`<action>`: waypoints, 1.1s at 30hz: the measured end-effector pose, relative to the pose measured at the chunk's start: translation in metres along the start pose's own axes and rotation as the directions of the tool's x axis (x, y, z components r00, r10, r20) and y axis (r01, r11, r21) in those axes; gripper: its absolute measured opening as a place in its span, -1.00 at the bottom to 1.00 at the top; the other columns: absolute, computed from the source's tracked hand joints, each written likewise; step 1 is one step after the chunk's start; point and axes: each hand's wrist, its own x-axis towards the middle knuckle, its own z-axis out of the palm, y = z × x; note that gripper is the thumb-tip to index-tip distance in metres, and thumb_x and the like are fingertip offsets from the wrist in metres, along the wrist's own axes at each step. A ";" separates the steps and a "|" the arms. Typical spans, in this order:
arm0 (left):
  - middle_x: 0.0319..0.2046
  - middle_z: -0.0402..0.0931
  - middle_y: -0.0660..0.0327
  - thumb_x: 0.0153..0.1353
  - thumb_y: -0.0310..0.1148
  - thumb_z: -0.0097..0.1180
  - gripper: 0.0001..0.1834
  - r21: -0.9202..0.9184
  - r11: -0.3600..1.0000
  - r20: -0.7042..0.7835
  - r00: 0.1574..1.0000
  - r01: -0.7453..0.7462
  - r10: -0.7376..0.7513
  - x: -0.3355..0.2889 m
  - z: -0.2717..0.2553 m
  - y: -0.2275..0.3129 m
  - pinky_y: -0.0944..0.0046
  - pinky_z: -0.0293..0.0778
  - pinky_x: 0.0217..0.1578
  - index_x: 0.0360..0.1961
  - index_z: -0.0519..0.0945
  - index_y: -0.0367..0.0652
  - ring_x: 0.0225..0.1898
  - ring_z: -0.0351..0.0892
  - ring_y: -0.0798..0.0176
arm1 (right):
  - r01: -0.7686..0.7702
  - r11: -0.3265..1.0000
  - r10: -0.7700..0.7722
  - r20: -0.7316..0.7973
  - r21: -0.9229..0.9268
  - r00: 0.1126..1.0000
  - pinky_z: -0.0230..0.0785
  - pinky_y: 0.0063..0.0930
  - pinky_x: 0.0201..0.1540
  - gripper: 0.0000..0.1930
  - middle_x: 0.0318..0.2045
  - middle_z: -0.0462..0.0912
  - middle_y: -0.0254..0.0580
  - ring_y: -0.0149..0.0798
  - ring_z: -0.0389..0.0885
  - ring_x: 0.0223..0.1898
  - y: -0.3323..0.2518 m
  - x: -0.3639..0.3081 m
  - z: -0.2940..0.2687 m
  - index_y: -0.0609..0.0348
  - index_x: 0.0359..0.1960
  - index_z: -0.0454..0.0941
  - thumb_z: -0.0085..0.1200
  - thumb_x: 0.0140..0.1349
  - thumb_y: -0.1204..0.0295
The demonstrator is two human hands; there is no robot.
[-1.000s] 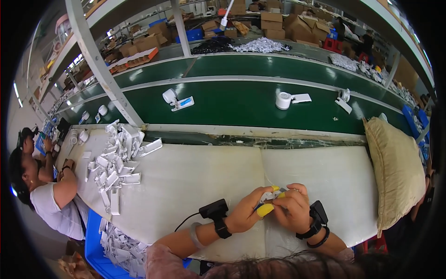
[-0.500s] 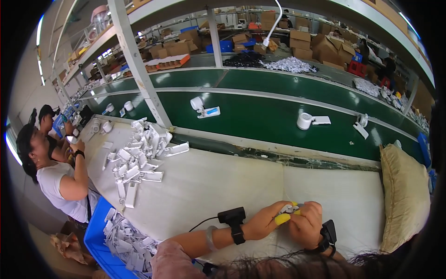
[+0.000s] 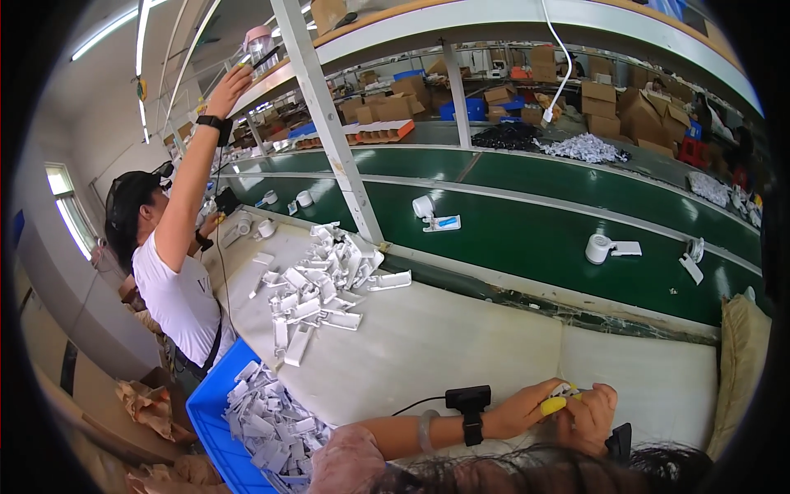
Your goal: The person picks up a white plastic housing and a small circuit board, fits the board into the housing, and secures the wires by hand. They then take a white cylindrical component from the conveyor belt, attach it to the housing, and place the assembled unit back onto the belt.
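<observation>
My left fingers (image 3: 553, 405) and right fingers (image 3: 606, 397) clamped on a small part (image 3: 566, 390), white pieces (image 3: 317, 288) heaped on the desk (image 3: 444, 346), blue bin (image 3: 207, 407) nearby

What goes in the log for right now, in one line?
left hand: holding small whitish part | right hand: at same part | table: pile of white pieces | blue bin: more white pieces

Ceiling tubes (image 3: 113, 31) shine brightly amid curving fisheye distortion.

The held white piece (image 3: 564, 390) looks plastic, the green belt (image 3: 518, 230) glossy.
</observation>
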 end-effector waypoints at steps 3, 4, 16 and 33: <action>-0.45 0.36 0.27 0.43 -0.23 -0.16 -0.59 -0.009 1.000 0.026 1.000 -0.014 0.014 0.000 -0.003 0.012 0.42 0.27 -0.49 0.21 0.25 -0.16 -0.54 0.29 0.44 | 0.009 1.000 -0.009 0.018 -0.023 1.000 0.28 -0.06 -0.05 -0.73 -0.50 0.40 -0.25 -0.17 0.43 -0.43 0.002 0.001 -0.004 0.12 -0.42 0.49 0.20 -0.26 0.59; -0.46 0.36 0.28 0.43 -0.21 -0.17 -0.58 -0.115 0.977 0.139 0.977 0.180 -0.164 -0.002 -0.005 0.022 0.42 0.27 -0.50 0.23 0.23 -0.16 -0.54 0.30 0.44 | 0.032 0.999 -0.031 0.026 -0.032 0.999 0.28 -0.05 -0.06 -0.73 -0.50 0.40 -0.24 -0.17 0.42 -0.43 0.002 0.001 -0.006 0.13 -0.42 0.48 0.20 -0.25 0.59; -0.55 0.35 0.37 0.44 -0.09 -0.20 -0.57 -0.486 0.808 0.148 0.943 0.332 -0.299 -0.004 0.007 0.014 0.51 0.28 -0.69 0.17 0.30 -0.12 -0.66 0.33 0.53 | 0.038 0.999 -0.038 0.064 -0.003 0.997 0.25 0.00 -0.02 -0.76 -0.51 0.39 -0.22 -0.16 0.39 -0.46 -0.001 0.006 -0.009 0.14 -0.40 0.45 0.19 -0.15 0.58; -0.56 0.44 0.28 0.46 -0.14 -0.25 -0.62 -0.414 0.777 0.249 0.880 0.474 -0.404 0.002 -0.006 0.027 0.48 0.34 -0.64 0.07 0.41 -0.18 -0.66 0.41 0.48 | -0.037 0.997 0.042 0.075 -0.065 0.996 0.31 -0.08 -0.09 -0.75 -0.50 0.41 -0.24 -0.12 0.43 -0.43 0.000 -0.003 -0.003 0.08 -0.39 0.49 0.27 -0.15 0.54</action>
